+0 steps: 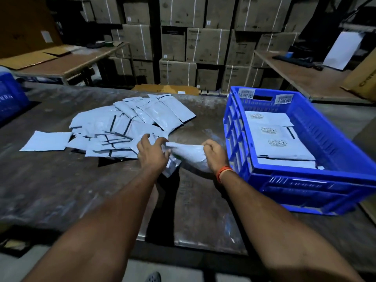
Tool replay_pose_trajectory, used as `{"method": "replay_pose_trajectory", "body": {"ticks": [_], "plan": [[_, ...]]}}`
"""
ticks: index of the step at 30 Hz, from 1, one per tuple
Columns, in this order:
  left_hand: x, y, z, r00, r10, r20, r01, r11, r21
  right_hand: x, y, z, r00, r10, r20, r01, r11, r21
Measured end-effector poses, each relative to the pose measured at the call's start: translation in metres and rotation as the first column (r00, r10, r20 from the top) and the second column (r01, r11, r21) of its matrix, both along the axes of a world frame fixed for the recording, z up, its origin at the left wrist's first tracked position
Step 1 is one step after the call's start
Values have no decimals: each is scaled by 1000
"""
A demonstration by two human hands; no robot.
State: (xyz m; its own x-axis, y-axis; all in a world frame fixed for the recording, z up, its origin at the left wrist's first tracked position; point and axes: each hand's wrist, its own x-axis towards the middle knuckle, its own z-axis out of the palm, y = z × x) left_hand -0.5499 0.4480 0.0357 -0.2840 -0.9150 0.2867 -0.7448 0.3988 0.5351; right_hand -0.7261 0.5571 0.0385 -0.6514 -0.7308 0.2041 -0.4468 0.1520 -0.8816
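A pale grey mailer pouch [188, 154] is stretched between both hands just above the dark worktable [61, 190]. My left hand [151, 152] pinches its left end with curled fingers. My right hand [216, 154], with an orange wristband, grips its right end. Behind my left hand lies a loose pile of several similar grey pouches [130, 123], some with black seal strips. To the right stands a blue plastic crate [333, 180] holding stacked pouches [278, 143] with printed labels facing up.
Stacked cardboard boxes [203, 45] fill the wall behind. A wooden table [67, 60] stands at the back left, another [301, 78] at the back right. A second blue crate [10, 96] sits at the left edge. The table's near edge runs below my forearms.
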Motion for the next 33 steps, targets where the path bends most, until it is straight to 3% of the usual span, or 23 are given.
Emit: {"method": "replay_pose_trajectory", "body": {"ticks": [4,8,13,16,19,21,23,26,33], "plan": [[13,0,1,991,-125,-41,124,992,-31,-8,12,-4,985,-109,131,116,992,-52],[23,-2,-10,978,-195,-74,199,979,47,-7,20,-17,968,-125,219,132,991,-19],[37,0,-39,979,-166,-120,186,966,179,1,30,-50,980,-194,39,185,969,163],[43,2,-52,986,-161,-37,165,964,210,9,33,-63,979,-200,-47,205,944,259],[47,8,-61,991,-111,71,98,981,168,19,36,-66,961,-204,-187,254,916,309],[47,17,-63,990,-70,120,60,995,79,30,38,-67,903,-217,-371,334,897,290],[47,29,-63,989,-77,123,88,993,-84,44,40,-67,842,-165,-514,330,911,247],[46,42,-71,966,-164,198,211,947,-243,63,41,-71,819,30,-572,187,930,317],[50,68,-83,868,-266,419,341,933,-115,79,47,-87,657,335,-675,101,848,520]]}}
